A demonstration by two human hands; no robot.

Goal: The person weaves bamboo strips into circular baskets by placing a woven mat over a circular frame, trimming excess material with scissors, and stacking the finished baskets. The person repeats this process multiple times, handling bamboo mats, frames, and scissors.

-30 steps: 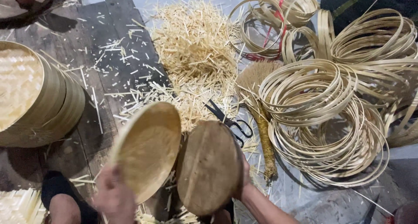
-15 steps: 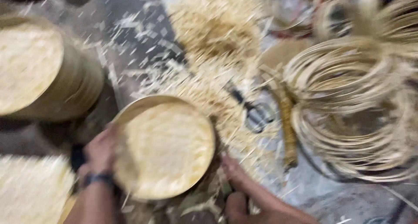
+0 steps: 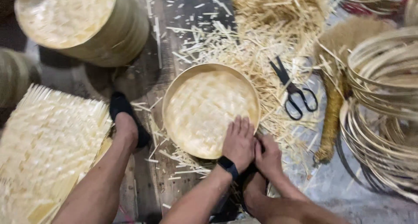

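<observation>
The left hand (image 3: 238,142) lay flat, fingers spread, pressing the round woven tray (image 3: 209,108) on the floor. The right hand (image 3: 268,156) sat half hidden behind it at the rim, its grip unclear. Earlier the tray was blurred in motion; black scissors (image 3: 292,91) lay just beside.

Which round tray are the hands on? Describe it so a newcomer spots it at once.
Start at the heap of bamboo shavings at top centre and drop to its lower edge. There lies a shallow round woven tray, with the left hand flat on its near rim and the right hand beside it. Unlike the tall stack of trays at top left, it lies single and low.
</observation>
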